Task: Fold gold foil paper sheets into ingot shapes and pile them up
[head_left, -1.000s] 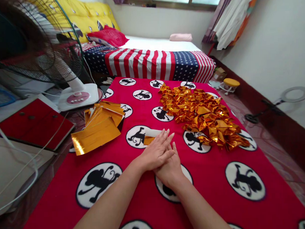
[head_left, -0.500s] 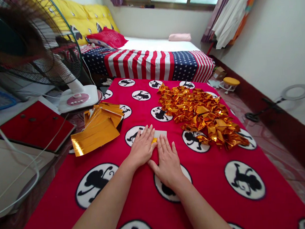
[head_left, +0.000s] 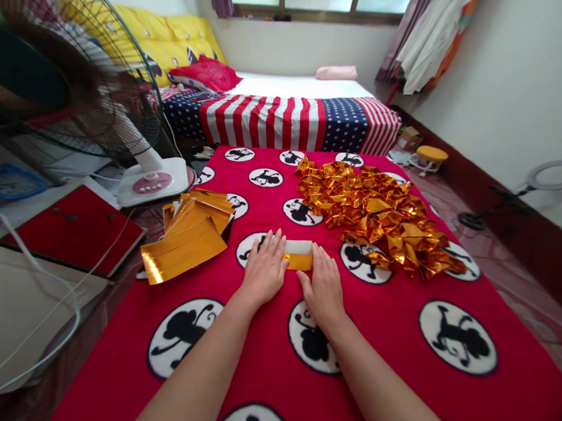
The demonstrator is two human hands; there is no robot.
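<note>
A sheet of gold foil paper (head_left: 299, 261) lies on the red cloth, its near edge folded over so a gold strip shows below the pale back side. My left hand (head_left: 266, 267) rests flat on its left end, fingers stretched out. At the right end, my right hand (head_left: 323, 285) lies flat with its fingertips on the paper's edge and its thumb apart. To the left is a loose stack of gold foil sheets (head_left: 185, 247). Many folded gold foil pieces (head_left: 377, 213) are heaped on the right.
The red cloth (head_left: 373, 348) with monkey prints covers the table. A running fan (head_left: 153, 181) stands at the left, by a red panel (head_left: 74, 230) and white cables. Beyond is a bed with a striped, starred cover (head_left: 278, 121). A yellow stool (head_left: 432, 154) stands at the right.
My right hand has slid right along the paper, away from my left hand, uncovering the folded gold strip. My left hand stays on the left end. The view has shifted slightly.
</note>
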